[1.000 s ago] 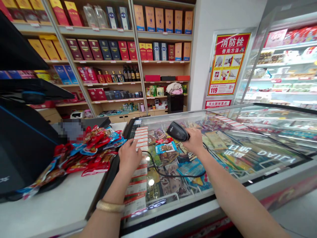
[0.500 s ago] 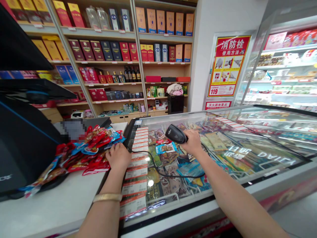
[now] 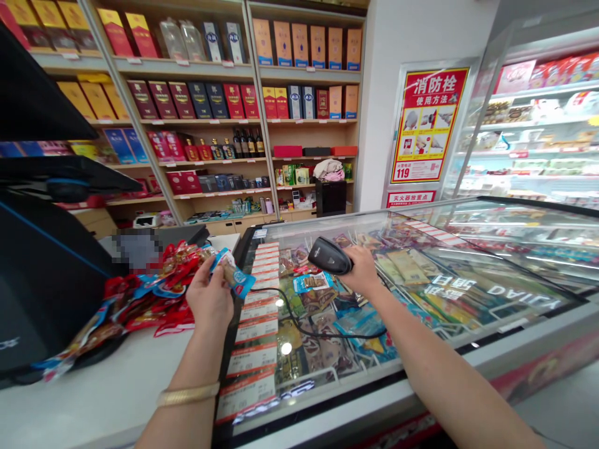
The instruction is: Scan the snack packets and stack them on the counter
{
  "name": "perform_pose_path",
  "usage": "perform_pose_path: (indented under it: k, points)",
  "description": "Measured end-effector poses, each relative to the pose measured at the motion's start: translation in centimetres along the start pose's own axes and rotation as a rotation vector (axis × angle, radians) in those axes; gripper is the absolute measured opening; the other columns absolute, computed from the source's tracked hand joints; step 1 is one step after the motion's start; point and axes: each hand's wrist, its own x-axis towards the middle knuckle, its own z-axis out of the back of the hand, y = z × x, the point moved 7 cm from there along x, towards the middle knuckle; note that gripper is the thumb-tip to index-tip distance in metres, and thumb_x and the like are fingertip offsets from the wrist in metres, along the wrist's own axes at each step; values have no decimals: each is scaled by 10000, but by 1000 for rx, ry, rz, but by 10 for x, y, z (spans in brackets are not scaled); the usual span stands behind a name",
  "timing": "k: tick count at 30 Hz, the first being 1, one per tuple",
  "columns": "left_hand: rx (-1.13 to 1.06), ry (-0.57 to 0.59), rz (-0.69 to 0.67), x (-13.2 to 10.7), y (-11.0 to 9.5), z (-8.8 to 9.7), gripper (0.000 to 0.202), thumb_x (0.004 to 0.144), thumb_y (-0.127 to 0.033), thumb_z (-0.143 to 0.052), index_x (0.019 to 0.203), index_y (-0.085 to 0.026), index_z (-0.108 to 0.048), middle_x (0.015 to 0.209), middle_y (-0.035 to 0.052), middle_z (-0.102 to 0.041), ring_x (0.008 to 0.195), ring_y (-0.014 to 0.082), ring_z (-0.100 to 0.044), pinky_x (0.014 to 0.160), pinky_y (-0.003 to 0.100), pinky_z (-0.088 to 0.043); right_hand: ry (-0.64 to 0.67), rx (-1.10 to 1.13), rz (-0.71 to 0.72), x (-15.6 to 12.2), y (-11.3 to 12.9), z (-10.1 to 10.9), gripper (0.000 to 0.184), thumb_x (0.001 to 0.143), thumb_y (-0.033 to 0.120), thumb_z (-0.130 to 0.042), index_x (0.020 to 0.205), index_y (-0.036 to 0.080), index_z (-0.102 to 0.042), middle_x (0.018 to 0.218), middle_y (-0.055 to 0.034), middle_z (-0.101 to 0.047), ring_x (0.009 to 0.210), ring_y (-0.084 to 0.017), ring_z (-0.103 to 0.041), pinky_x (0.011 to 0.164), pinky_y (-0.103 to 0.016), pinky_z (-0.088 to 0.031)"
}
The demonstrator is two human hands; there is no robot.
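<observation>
Snack packet (image 3: 233,272), blue and white, is pinched between thumb and fingers of my left hand (image 3: 210,296), lifted clear of the worktop (image 3: 116,386) and held over the edge where it meets the freezer lid (image 3: 421,299). Half a second back that hand lay knuckles-up on the heap; now it has turned up with one packet in it. Just left of it the pile of red and blue packets (image 3: 150,293) lies heaped against the black till (image 3: 42,274), so I judge that most of the lot is yet to be handled. Farther out, my right hand (image 3: 361,269) is closed round the grip of the black scanner (image 3: 329,255), its nose turned toward the packet, near but apart. It has barely shifted, and its cable (image 3: 304,327) loops across the glass. Behind stand shelves of boxed bottles (image 3: 210,100) and a red poster (image 3: 428,121)
</observation>
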Motion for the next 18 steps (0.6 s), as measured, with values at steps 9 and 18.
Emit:
perform_pose_path:
  k: [9, 18]
  points:
    - [-689, 412, 700, -49, 20, -56, 470, 863, -24, -484, 1247, -219, -671, 984, 70, -671, 448, 17, -346, 348, 86, -315, 230, 267, 216, -6, 52, -6, 366, 682, 447, -761, 961, 213, -728, 887, -67, -728, 878, -249, -607, 843, -387, -420]
    - [-703, 453, 830, -59, 36, -66, 517, 888, -41, -433, 1337, -220, -615, 853, 48, -647, 426, 45, -387, 326, 115, -316, 324, 275, 255, -12, 70, -13, 375, 643, 372, -798, 977, 210, -739, 911, -66, -738, 905, -248, -616, 855, -382, -394]
